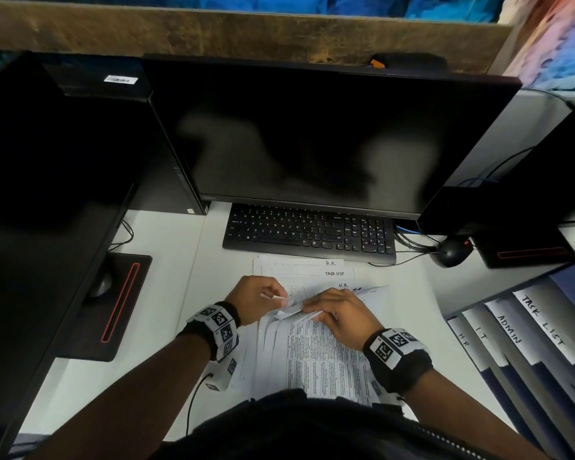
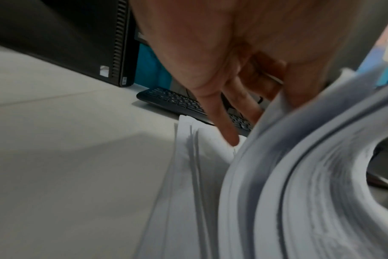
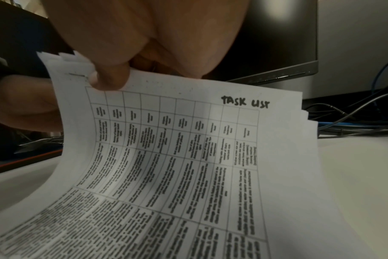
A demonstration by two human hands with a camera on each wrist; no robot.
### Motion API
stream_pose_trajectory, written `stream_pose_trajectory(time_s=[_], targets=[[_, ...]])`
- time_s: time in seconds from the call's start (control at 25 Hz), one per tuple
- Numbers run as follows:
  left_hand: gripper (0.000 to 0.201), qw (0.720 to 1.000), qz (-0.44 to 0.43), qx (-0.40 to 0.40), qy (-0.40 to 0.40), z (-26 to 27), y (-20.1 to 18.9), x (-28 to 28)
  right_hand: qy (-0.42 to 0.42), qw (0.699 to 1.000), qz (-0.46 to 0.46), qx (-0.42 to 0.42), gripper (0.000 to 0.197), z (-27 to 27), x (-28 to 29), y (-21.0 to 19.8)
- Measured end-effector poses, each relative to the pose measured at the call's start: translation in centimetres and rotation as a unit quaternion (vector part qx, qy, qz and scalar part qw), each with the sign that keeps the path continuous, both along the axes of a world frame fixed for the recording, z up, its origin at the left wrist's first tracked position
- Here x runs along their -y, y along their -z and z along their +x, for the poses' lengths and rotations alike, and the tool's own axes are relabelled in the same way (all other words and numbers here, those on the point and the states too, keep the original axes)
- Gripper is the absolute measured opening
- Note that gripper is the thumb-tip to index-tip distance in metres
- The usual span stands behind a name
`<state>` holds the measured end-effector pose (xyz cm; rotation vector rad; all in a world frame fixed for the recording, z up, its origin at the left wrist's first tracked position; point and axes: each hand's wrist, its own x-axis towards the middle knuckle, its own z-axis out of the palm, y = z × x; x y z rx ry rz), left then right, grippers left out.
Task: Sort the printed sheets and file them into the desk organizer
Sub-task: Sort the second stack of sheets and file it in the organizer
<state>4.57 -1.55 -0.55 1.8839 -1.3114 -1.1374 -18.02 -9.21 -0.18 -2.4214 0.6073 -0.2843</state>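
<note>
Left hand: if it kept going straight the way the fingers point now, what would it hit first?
Probably the flat sheets lying beyond the left hand, marked H.R. and TASK LIST, then the keyboard behind them. Depth is unclear, so it might pass just above the paper.

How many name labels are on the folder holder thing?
4, all on the desk organizer at the right: H.R. nearest the person, then I.T., ADMIN and TASK LIST farthest right. More slots may be hidden outside the picture.
</note>
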Motion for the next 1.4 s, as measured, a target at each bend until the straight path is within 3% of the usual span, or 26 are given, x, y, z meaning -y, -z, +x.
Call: stream_pose_trajectory(time_s=[0.16,0.24,0.32,0.4,0.48,0.52,0.6,0.72,0.84,0.96,1.04,1.16,1.24,1.32,1.4], targets=[[0.014,0.995,-0.001,-0.093,0.039,-0.2,-1.1,-0.4,-0.003,1.0,-0.006,-0.01,0.037,0.1,0.2,0.5],[0.008,0.991,-0.002,-0.115,0.071,0.0,-1.1,-0.2,0.001,1.0,0.015,-0.02,0.037,0.1,0.2,0.5],[0.011,0.993,-0.015,-0.109,0.053,0.3,-0.6,0.1,0.001,0.999,0.021,-0.024,0.035,0.2,0.2,0.3],[0.021,0.999,-0.031,0.012,0.003,0.8,1.1,0.6,-0.003,1.0,0.02,-0.018,0.034,0.0,0.1,0.0],[0.035,0.984,0.029,0.174,0.023,1.1,2.7,0.8,-0.002,1.0,0.015,-0.01,0.032,-0.2,-0.1,0.0],[0.041,0.974,0.07,0.209,0.042,1.0,3.2,0.8,-0.002,1.0,0.014,-0.007,0.032,-0.3,-0.1,0.0],[0.039,0.969,0.094,0.224,0.051,0.8,3.7,0.7,-0.001,1.0,0.015,-0.006,0.032,-0.4,-0.1,0.1],[0.039,0.973,0.047,0.224,0.02,0.5,3.3,0.8,0.003,1.0,0.018,-0.011,0.033,-0.3,-0.1,0.0],[0.036,0.987,0.008,0.159,-0.015,0.1,2.2,1.0,0.0,1.0,0.019,-0.017,0.034,-0.2,0.0,-0.1],[0.02,0.999,-0.025,0.031,0.006,0.0,1.2,1.0,-0.001,0.999,0.024,-0.027,0.035,-0.1,0.1,-0.1],[0.014,0.998,-0.019,-0.041,0.033,0.0,0.3,0.7,-0.004,0.999,0.013,-0.032,0.036,-0.1,0.2,0.1],[0.007,0.993,-0.004,-0.088,0.073,-0.1,-1.2,0.6,0.006,0.999,0.011,-0.036,0.037,0.0,0.2,0.2],[0.015,0.99,0.001,-0.125,0.069,-0.1,-1.5,0.7,0.008,0.999,0.019,-0.024,0.038,0.1,0.1,0.1],[0.019,0.997,-0.024,-0.067,0.021,0.1,-0.3,1.1,0.003,1.0,0.013,-0.018,0.036,0.0,0.0,-0.1],[0.024,0.996,-0.028,0.09,-0.002,0.8,1.8,1.5,0.003,1.0,0.015,-0.021,0.034,-0.2,0.0,-0.3]])
